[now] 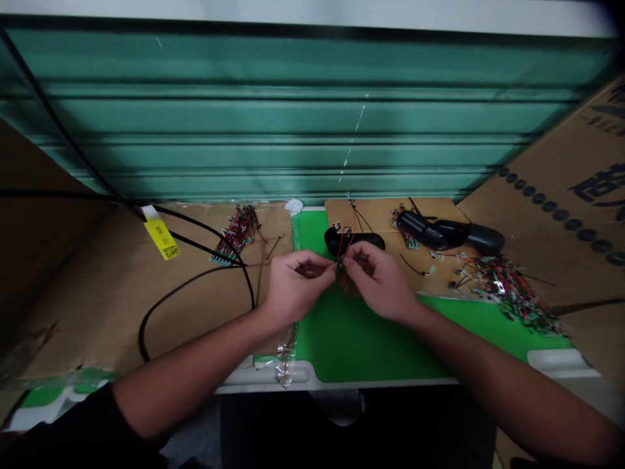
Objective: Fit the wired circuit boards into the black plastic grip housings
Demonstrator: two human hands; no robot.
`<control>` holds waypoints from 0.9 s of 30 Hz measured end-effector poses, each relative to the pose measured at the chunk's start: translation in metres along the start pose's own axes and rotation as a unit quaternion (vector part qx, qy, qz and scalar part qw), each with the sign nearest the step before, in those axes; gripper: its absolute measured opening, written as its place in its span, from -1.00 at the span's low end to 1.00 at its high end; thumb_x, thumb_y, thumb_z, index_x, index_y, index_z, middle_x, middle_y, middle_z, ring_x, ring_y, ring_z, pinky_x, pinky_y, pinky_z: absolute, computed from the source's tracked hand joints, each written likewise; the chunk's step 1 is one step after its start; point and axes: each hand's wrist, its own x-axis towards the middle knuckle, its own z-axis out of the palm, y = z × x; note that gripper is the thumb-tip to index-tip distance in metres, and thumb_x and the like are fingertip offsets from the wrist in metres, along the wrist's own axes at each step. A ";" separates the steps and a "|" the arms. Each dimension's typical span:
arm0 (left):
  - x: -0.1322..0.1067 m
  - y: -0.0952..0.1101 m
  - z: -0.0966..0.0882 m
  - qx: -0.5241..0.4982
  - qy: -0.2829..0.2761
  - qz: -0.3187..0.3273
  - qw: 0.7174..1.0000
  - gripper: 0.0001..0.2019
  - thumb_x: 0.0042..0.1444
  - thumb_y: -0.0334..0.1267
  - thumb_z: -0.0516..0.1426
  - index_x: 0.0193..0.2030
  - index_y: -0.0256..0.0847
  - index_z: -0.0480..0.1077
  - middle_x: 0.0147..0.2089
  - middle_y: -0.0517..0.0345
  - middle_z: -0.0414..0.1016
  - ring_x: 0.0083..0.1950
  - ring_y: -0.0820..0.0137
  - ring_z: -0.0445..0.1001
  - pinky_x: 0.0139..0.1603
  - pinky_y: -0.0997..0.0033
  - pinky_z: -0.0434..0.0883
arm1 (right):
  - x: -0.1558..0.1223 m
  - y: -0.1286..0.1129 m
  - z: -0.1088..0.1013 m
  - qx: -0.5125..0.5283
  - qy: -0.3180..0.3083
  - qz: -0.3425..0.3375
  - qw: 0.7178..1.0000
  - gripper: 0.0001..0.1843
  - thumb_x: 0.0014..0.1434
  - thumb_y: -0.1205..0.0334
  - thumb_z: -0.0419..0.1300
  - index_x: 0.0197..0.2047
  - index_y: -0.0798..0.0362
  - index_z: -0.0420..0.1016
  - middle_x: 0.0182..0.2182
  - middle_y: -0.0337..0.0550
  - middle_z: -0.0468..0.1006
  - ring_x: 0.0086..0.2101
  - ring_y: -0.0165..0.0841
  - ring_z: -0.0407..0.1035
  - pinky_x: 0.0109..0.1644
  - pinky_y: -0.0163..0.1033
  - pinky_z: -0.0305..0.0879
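Note:
My left hand [301, 286] and my right hand [375, 279] meet over the green mat [371, 352], fingertips almost touching. Between them is a small circuit board [339, 262], pinched by both hands and mostly covered by the fingers. Thin red and black wires [352, 218] run up from it past a black plastic shell [371, 241], which lies just behind my hands. Small metal parts [342, 229] show at the shell's far edge. Fine detail of the board cannot be made out.
Wired circuit boards [235, 238] lie bundled on the left cardboard [195, 306]. More black shells [449, 236] and a loose heap of wired boards [517, 293] lie at right. A black cable [141, 326] with a yellow tag [163, 238] loops at left. A green ribbed panel [293, 124] stands behind.

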 end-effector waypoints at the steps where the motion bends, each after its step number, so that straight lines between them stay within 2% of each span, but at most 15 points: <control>1: -0.001 0.000 0.000 0.006 0.004 0.007 1.000 -0.89 -0.05 -0.28 0.42 -0.47 -0.23 0.63 -0.49 0.07 0.66 -0.52 0.45 0.55 -0.51 0.55 0.46 | 0.000 -0.001 0.002 0.011 0.004 0.002 1.000 -0.67 0.36 -0.09 0.33 -0.19 -0.02 0.39 -0.44 -0.24 0.59 -0.47 -0.36 0.49 -0.41 -0.26 0.42; 11: -0.004 0.000 0.003 0.067 0.029 0.035 0.997 -0.89 -0.03 -0.27 0.40 -0.49 -0.23 0.63 -0.47 0.06 0.67 -0.49 0.39 0.58 -0.52 0.51 0.48 | 0.000 -0.005 0.008 0.026 0.032 0.006 0.999 -0.66 0.27 -0.05 0.40 -0.23 0.01 0.44 -0.48 -0.23 0.62 -0.48 -0.34 0.55 -0.42 -0.28 0.45; 20: -0.007 -0.005 0.004 0.099 0.034 0.064 0.992 -0.86 0.01 -0.26 0.41 -0.49 -0.21 0.63 -0.46 0.07 0.67 -0.48 0.39 0.57 -0.48 0.49 0.49 | -0.001 -0.002 0.009 -0.016 0.059 0.001 0.998 -0.69 0.25 -0.04 0.38 -0.24 -0.01 0.45 -0.41 -0.17 0.64 -0.41 -0.28 0.60 -0.37 -0.23 0.52; 27: -0.009 -0.008 0.002 0.153 0.033 0.097 0.983 -0.87 0.07 -0.26 0.39 -0.46 -0.20 0.64 -0.45 0.10 0.67 -0.47 0.40 0.55 -0.42 0.45 0.48 | -0.001 -0.002 0.011 -0.041 0.075 0.003 0.996 -0.75 0.22 0.01 0.35 -0.26 0.00 0.46 -0.43 -0.18 0.61 -0.44 -0.31 0.52 -0.43 -0.25 0.41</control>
